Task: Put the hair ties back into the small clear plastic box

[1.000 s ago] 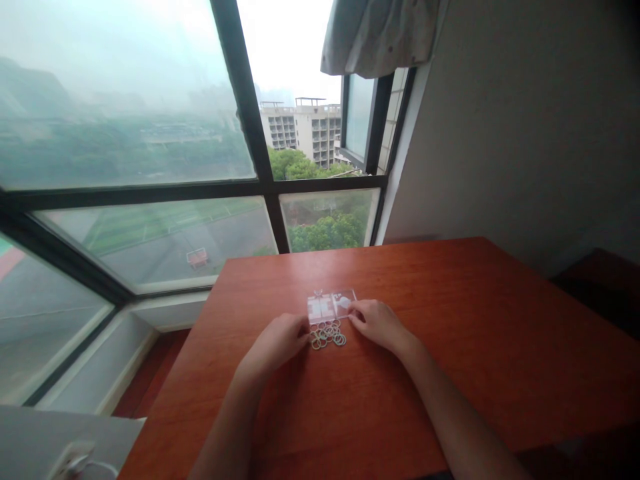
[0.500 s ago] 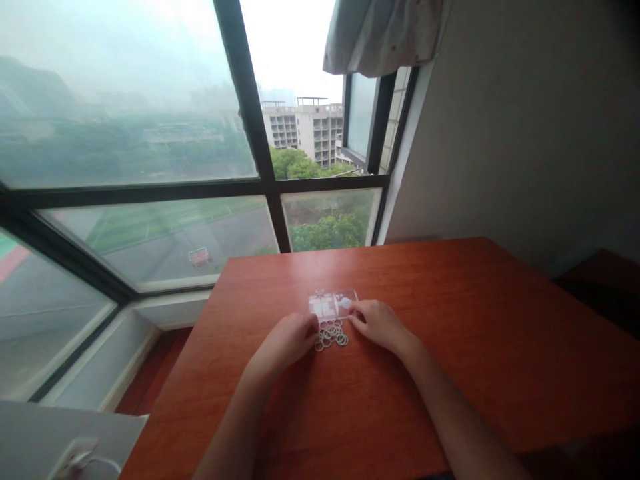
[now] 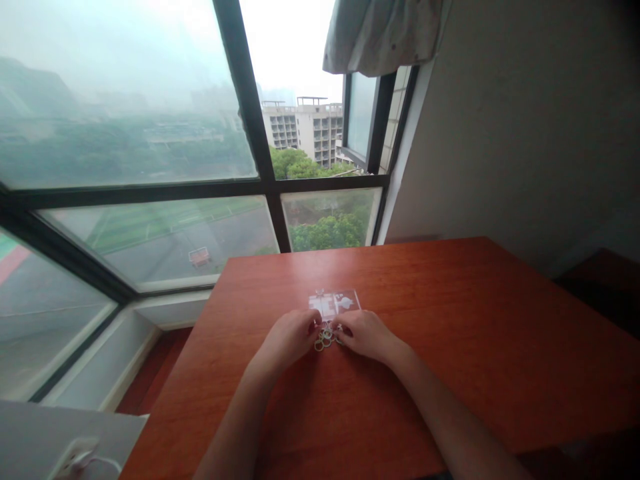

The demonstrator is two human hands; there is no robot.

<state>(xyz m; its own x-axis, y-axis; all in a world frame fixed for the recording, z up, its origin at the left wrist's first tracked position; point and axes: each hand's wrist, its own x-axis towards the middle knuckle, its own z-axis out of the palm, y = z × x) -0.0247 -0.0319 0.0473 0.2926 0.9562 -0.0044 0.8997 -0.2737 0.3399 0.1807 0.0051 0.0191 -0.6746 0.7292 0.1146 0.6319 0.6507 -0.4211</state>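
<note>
In the head view, our rings point(image 3: 327, 337) lie on the table point(image 3: 450, 300), with the clear box point(image 3: 334, 305) at their twelve o'clock. Our left hand point(image 3: 295, 331) sits at nine, our right hand point(image 3: 369, 335) at three, slightly apart, fingers curled; we can't tell whether either grips a ring. We'd best pinch lightly, separating rings without nudging the box.

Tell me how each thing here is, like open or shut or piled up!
Left hand: fingers bent, at the rings
Right hand: fingers bent, at the rings
Rings: loose, piled, partly hidden
Clear plastic case: lying flat; too small to tell if open
Window sash: swung open
Curtain: hanging down
Plug: in the wall socket
</note>
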